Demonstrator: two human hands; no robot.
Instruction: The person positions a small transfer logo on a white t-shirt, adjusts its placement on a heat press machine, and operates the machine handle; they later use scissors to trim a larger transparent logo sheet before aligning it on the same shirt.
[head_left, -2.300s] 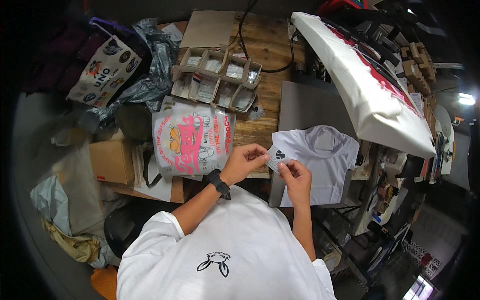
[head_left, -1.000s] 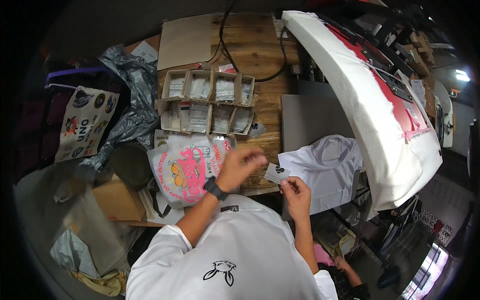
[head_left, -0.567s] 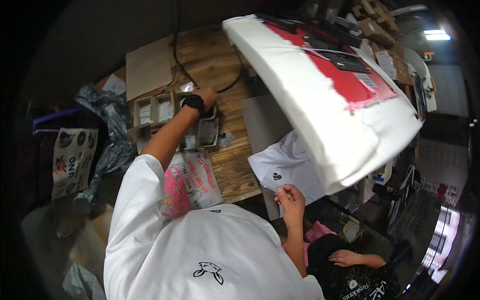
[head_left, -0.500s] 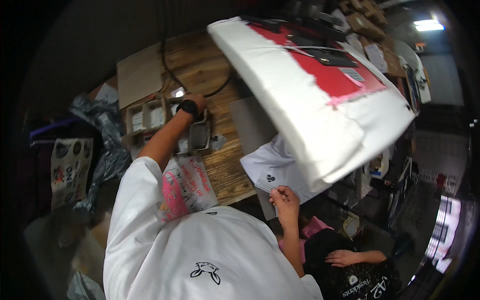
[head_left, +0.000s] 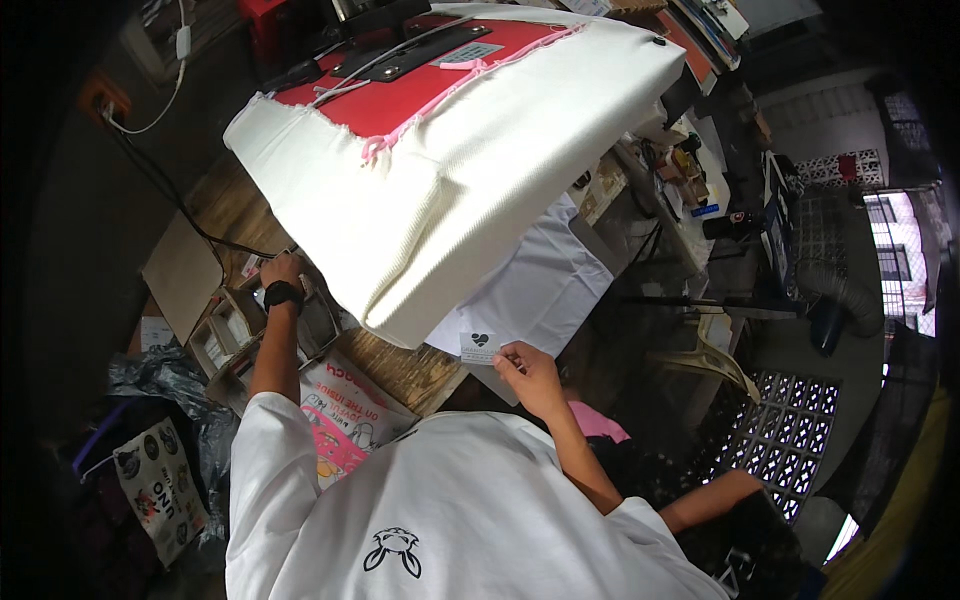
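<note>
Right hand (head_left: pixel 528 377), pinching one small printed card (head_left: pixel 480 349) by its edge, in front of the white-covered press (head_left: pixel 500 160).
Card: over the white garment (head_left: pixel 550 285), itself partly hidden by the press. Left hand (head_left: pixel 282 272): at the cardboard compartments (head_left: pixel 320 320), left of the press; grip cannot be told. Possible faults: card dropped, should the pinch loosen; compartments jolted, should the left hand snag.

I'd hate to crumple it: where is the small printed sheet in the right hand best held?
Probably pinch the sheet by its right edge, from the right: it looks thin and flat, and the right hand there leaves its dark mark uncovered.
</note>
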